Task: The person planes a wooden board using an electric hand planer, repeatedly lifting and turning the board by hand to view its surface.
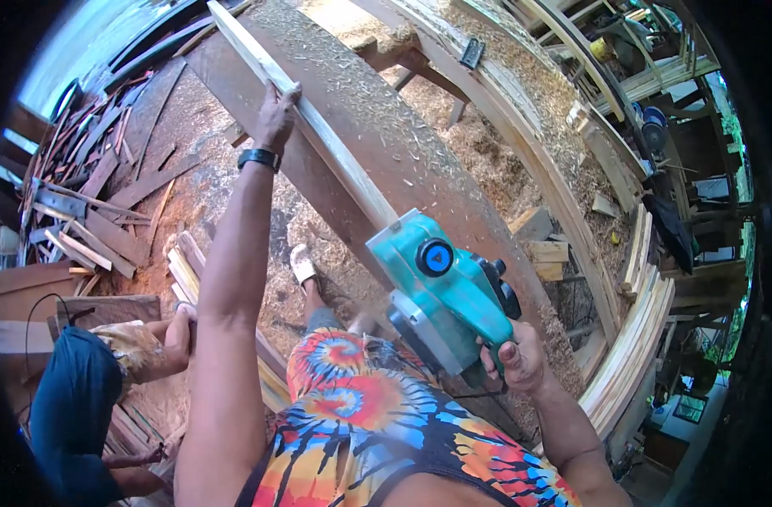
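A long, narrow wooden strip (339,165) lies along a wide brown board. My left hand (276,118) is closed around the strip toward its far end, with a dark watch on the wrist. On the strip's near end sits a teal electric planer (441,296) with a blue-centred knob, covering part of the wood. The planer's rear handle is wrapped by the fingers of my right hand (517,359).
Shavings cover the brown board (386,110) and the ground. Scrap wood (90,203) is heaped at left, near a crouching co-worker (90,397). Stacked strips (627,346) and a long beam (521,144) stand at right. A small dark block (471,53) rests on the far timber.
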